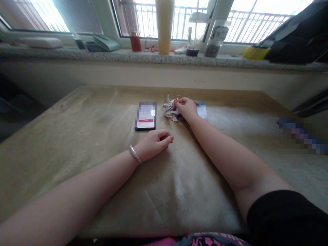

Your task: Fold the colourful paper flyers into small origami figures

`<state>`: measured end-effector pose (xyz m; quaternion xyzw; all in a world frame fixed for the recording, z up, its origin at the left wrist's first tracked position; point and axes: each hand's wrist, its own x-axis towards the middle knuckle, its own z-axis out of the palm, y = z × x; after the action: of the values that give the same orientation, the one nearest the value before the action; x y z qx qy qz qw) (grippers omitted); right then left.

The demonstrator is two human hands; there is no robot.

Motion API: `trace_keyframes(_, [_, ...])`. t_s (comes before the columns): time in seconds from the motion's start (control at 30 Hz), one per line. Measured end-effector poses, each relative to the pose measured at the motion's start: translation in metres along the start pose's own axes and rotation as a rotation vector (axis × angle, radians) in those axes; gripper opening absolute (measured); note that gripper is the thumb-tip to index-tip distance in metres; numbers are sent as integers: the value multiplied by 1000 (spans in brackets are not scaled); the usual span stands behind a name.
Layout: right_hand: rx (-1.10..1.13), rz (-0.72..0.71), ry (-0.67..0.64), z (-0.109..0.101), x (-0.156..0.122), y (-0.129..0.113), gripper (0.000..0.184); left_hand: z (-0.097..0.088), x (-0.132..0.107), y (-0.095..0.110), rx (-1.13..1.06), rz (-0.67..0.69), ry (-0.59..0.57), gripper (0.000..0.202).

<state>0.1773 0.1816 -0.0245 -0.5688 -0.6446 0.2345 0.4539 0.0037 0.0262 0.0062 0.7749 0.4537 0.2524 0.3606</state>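
Pinching crumpled printed strips [170, 113] between thumb and finger of the right hand [188, 108], toward the far side of the covered table [77, 123].
Resting the left hand [155, 143] nearer to the body, half curled, with nothing visible in it, below a phone [146, 116]; partly covering, by the right hand, a bluish sheet [202, 108] next to the strips. Farther out, blurred to the right, a blue item [302, 136]; along the windowsill [102, 58], a red bottle [135, 41], a yellow cylinder [164, 30] and two clear containers [216, 39]. On the strips, reddish print, too small to read; on the phone, a red bar [146, 120] with unreadable lettering, below blurred content.
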Motion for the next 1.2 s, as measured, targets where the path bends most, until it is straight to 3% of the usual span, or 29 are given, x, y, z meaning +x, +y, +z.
trace_keyframes(0.17, [-84,-14,-60,5,3,-6,27,0,1,-2,-10,5,1,29])
trace_keyframes(0.43, [-98,-58,-82,-7,-11,-11,28,-2,0,1,4,-11,-20,28])
trace_keyframes(0.6, [-105,-75,-175,-9,-18,-12,42,-1,0,2,8,-19,-12,29])
trace_keyframes(0.73, [-148,-69,-137,-12,-26,-19,32,-1,0,0,20,-6,-12,30])
trace_keyframes(0.83, [-295,-187,-111,-17,-34,-24,33,-2,1,0,21,-8,-15,30])
trace_keyframes(0.93, [-367,-167,-164,-21,-40,-27,38,-2,1,1,11,-19,-17,29])
trace_keyframes(1.1, [-420,-103,-186,-17,-41,-31,14,-2,2,3,3,-23,-14,28])
trace_keyframes(1.2, [-461,-99,-138,-11,-39,-35,14,-1,2,2,9,-14,-12,28])
